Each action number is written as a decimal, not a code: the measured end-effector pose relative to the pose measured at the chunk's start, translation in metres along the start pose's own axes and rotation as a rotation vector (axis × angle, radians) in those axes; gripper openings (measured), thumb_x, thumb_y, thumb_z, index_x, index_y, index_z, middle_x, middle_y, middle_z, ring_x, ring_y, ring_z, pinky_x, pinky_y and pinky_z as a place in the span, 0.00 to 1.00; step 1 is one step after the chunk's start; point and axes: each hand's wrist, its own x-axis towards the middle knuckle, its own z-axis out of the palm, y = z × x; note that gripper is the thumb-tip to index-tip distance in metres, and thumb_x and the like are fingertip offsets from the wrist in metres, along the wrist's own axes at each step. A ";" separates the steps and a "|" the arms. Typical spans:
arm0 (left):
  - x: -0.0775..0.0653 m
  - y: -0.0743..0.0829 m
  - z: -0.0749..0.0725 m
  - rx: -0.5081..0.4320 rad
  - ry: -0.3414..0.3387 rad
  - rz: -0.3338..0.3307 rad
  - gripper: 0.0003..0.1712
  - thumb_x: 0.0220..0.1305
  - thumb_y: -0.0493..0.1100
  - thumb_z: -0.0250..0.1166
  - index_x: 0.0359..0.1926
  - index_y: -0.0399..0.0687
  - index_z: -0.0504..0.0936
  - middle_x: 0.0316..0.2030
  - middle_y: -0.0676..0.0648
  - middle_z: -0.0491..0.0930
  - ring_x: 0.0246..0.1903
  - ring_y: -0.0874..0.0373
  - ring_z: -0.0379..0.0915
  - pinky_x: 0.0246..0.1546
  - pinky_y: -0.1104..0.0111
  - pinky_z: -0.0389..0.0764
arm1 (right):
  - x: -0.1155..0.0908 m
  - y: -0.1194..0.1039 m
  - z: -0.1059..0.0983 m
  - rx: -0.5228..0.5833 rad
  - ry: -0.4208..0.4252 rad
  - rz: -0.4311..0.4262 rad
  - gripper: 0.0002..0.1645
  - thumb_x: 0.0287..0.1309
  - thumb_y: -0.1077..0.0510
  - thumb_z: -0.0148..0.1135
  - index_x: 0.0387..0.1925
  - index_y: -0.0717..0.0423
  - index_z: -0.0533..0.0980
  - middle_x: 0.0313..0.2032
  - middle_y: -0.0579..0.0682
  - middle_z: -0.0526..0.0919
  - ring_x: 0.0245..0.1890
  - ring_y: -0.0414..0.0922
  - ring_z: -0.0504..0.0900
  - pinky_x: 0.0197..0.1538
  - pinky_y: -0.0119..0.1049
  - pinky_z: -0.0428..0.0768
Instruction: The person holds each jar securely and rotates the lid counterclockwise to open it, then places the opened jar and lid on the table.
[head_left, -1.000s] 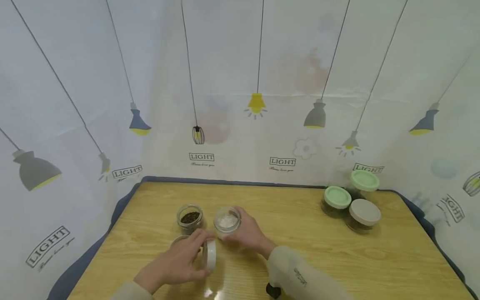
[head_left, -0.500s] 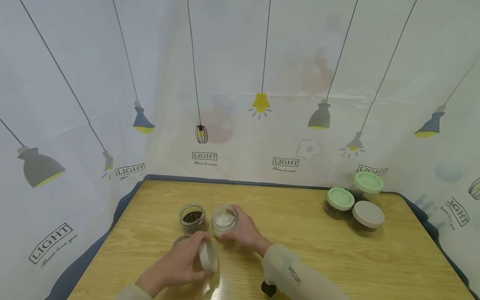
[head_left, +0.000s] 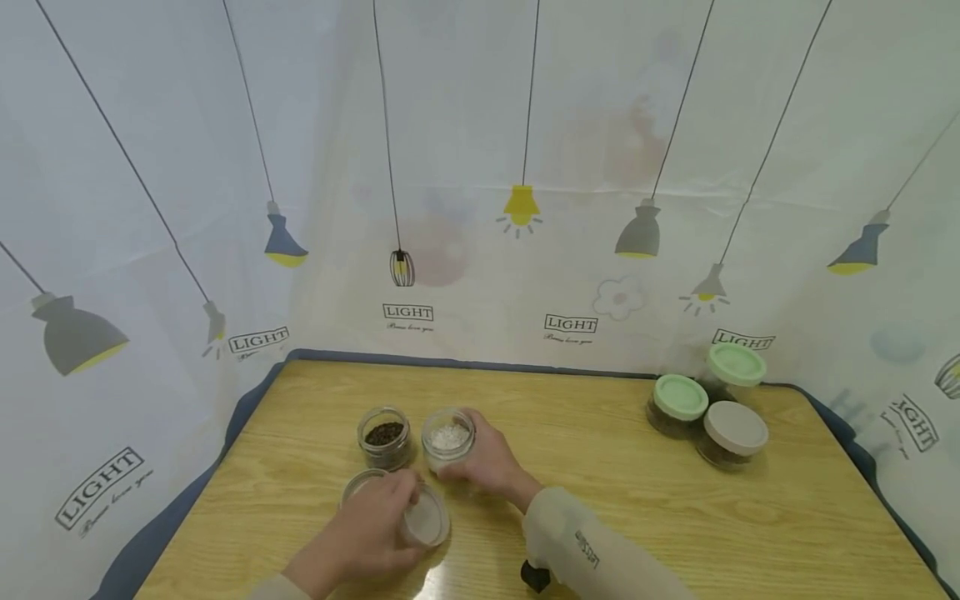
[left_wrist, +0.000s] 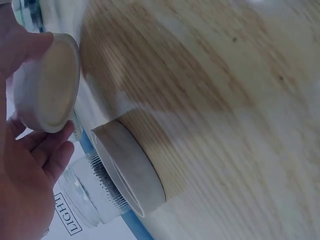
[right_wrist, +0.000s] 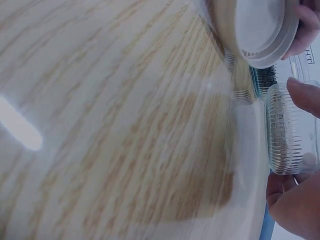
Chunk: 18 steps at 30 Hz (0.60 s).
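From afar, I am watching the left hand [head_left: 366,530] pinching a pale lid [head_left: 427,517], now tilting flatter than moments ago. Just beyond, the right hand [head_left: 489,458] is grasping a glass jar [head_left: 448,439], apparently remaining unsealed.

Pinched at its rim by the left hand [head_left: 375,521], thumb on the near edge and fingers on the far one: round, pale lid [head_left: 427,517], tilted, flat face ringed by a raised rim. Gripped in the right hand [head_left: 491,458], between thumb and fingers: clear glass jar [right_wrist: 282,132], upright, uncovered, ribbed low down and smooth higher up, partly filled with white contents [head_left: 449,437]. Just beyond the left hand's grip, close to the lid without touching it.
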 end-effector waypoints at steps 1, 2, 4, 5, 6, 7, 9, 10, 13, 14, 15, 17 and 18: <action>0.000 0.000 0.001 0.006 -0.006 0.009 0.35 0.42 0.61 0.74 0.47 0.56 0.68 0.44 0.59 0.72 0.41 0.65 0.71 0.43 0.68 0.78 | 0.000 0.000 0.000 -0.001 -0.001 0.001 0.58 0.36 0.54 0.82 0.69 0.53 0.60 0.63 0.54 0.74 0.63 0.52 0.73 0.67 0.53 0.70; 0.001 0.000 0.001 0.015 -0.007 0.022 0.35 0.43 0.61 0.74 0.48 0.55 0.68 0.44 0.59 0.71 0.40 0.65 0.71 0.42 0.69 0.78 | 0.000 0.000 -0.001 -0.002 -0.001 0.003 0.59 0.36 0.54 0.82 0.69 0.53 0.60 0.63 0.54 0.74 0.63 0.52 0.73 0.67 0.53 0.70; 0.002 -0.001 0.003 0.048 -0.016 0.045 0.38 0.44 0.62 0.74 0.52 0.53 0.69 0.46 0.58 0.72 0.42 0.64 0.72 0.44 0.67 0.79 | 0.000 0.000 -0.001 -0.008 -0.003 0.008 0.59 0.36 0.54 0.82 0.69 0.52 0.60 0.64 0.54 0.73 0.64 0.52 0.73 0.68 0.52 0.69; 0.003 -0.001 0.004 0.069 -0.021 0.055 0.40 0.45 0.63 0.73 0.54 0.52 0.69 0.49 0.56 0.73 0.43 0.63 0.73 0.47 0.65 0.80 | 0.000 0.000 -0.002 -0.011 -0.002 0.009 0.59 0.35 0.54 0.82 0.70 0.52 0.60 0.64 0.54 0.73 0.64 0.52 0.73 0.68 0.52 0.69; 0.003 -0.002 0.004 0.093 -0.029 0.060 0.41 0.45 0.64 0.72 0.56 0.52 0.68 0.50 0.55 0.73 0.45 0.61 0.74 0.50 0.63 0.80 | 0.000 0.000 -0.002 -0.015 -0.002 0.011 0.59 0.35 0.54 0.82 0.70 0.52 0.60 0.64 0.54 0.73 0.64 0.52 0.73 0.68 0.52 0.69; 0.004 -0.002 0.005 0.118 -0.036 0.064 0.44 0.45 0.65 0.72 0.59 0.51 0.68 0.53 0.53 0.74 0.48 0.59 0.74 0.53 0.60 0.79 | 0.000 -0.001 -0.002 -0.019 -0.002 0.013 0.59 0.35 0.54 0.82 0.70 0.52 0.60 0.64 0.53 0.73 0.64 0.52 0.72 0.68 0.52 0.69; 0.005 -0.002 0.004 0.155 -0.057 0.062 0.48 0.45 0.66 0.71 0.63 0.49 0.67 0.56 0.51 0.74 0.54 0.55 0.73 0.59 0.54 0.75 | 0.000 -0.001 -0.002 -0.022 -0.001 0.014 0.59 0.35 0.54 0.82 0.69 0.52 0.60 0.64 0.54 0.73 0.64 0.53 0.73 0.68 0.52 0.69; 0.006 -0.001 0.004 0.170 -0.068 0.060 0.49 0.45 0.66 0.71 0.64 0.48 0.67 0.57 0.50 0.74 0.56 0.53 0.73 0.61 0.53 0.74 | 0.000 -0.001 -0.002 -0.023 0.001 0.012 0.59 0.35 0.54 0.82 0.69 0.53 0.60 0.63 0.54 0.73 0.63 0.53 0.73 0.67 0.52 0.69; 0.008 -0.001 0.002 0.200 -0.104 0.045 0.51 0.45 0.66 0.70 0.66 0.46 0.67 0.59 0.48 0.75 0.59 0.50 0.71 0.64 0.51 0.71 | 0.000 -0.001 -0.003 -0.019 0.006 0.010 0.59 0.35 0.54 0.82 0.69 0.54 0.61 0.63 0.55 0.73 0.63 0.54 0.73 0.67 0.53 0.69; 0.009 -0.001 0.001 0.207 -0.116 0.040 0.51 0.45 0.66 0.70 0.67 0.45 0.67 0.60 0.47 0.75 0.60 0.49 0.71 0.64 0.51 0.71 | 0.000 -0.001 -0.003 -0.017 0.008 0.008 0.59 0.35 0.53 0.82 0.69 0.55 0.61 0.63 0.56 0.73 0.63 0.54 0.73 0.67 0.53 0.69; 0.009 -0.001 0.000 0.215 -0.125 0.037 0.52 0.45 0.66 0.70 0.67 0.45 0.67 0.60 0.47 0.75 0.60 0.49 0.70 0.64 0.51 0.71 | 0.000 0.000 -0.003 -0.015 0.010 0.006 0.59 0.35 0.53 0.82 0.69 0.55 0.61 0.63 0.57 0.73 0.63 0.55 0.73 0.67 0.53 0.69; 0.010 -0.001 -0.001 0.224 -0.137 0.031 0.52 0.45 0.66 0.71 0.67 0.44 0.67 0.60 0.46 0.75 0.61 0.48 0.70 0.65 0.51 0.70 | 0.001 0.000 -0.003 -0.015 0.009 0.011 0.59 0.35 0.52 0.82 0.69 0.55 0.60 0.64 0.57 0.73 0.64 0.54 0.73 0.68 0.53 0.69; 0.011 -0.001 -0.001 0.226 -0.137 0.029 0.52 0.44 0.66 0.71 0.67 0.44 0.68 0.60 0.46 0.75 0.60 0.48 0.70 0.65 0.51 0.70 | 0.001 0.000 -0.004 -0.017 0.008 0.010 0.59 0.35 0.52 0.82 0.69 0.56 0.60 0.64 0.57 0.73 0.64 0.55 0.73 0.67 0.53 0.69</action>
